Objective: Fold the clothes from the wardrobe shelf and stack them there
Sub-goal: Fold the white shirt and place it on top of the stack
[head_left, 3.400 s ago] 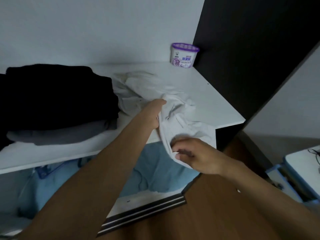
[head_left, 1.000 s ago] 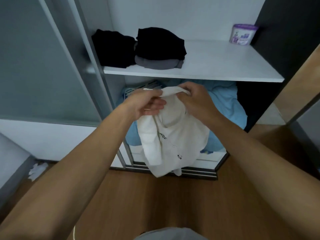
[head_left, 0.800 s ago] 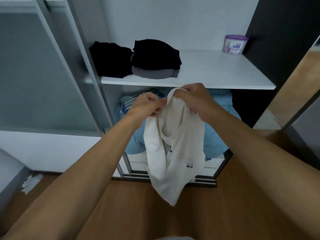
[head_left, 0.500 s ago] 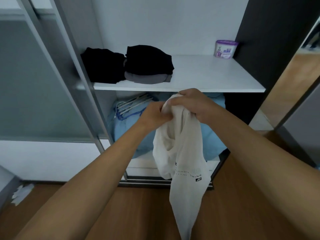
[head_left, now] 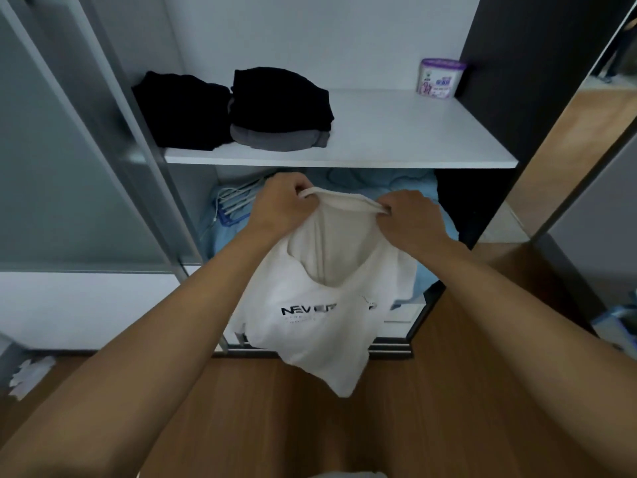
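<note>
Ok, head cam feed, starting far left: there's a crumpled white scrap [head_left: 31, 374] on the wood floor [head_left: 344, 426], down by the wardrobe's grey sliding door [head_left: 69, 167]. At the left end of the white shelf [head_left: 413, 132] sits a folded black pile [head_left: 179, 110]. Touching it on the right is a second stack, a black garment [head_left: 279, 98] on top of a grey garment [head_left: 275, 139]. Under the shelf I can make out some hangers [head_left: 238, 201] lying against blue bedding [head_left: 379, 182].

Now the hands. My left hand [head_left: 279, 205] is out in front of the lower compartment, just below the shelf edge. Its fingers [head_left: 300, 191] are curled tight round the left side of the collar of the white t-shirt [head_left: 327, 305]. The shirt hangs in the air from both hands, neck opening up, with dark lettering starting "NEV" across the chest. Its bottom corner droops past the door track toward the floor. So it's not folded yet and not on the shelf. My right hand [head_left: 410, 219] has the other side of the collar, fingers [head_left: 386, 207] pinching the rim, and the neckband is stretched between the two.

Further right, a small white tub with a purple lid [head_left: 441, 77] stands at the back right corner of the shelf, just beside the dark side panel [head_left: 499, 81].
</note>
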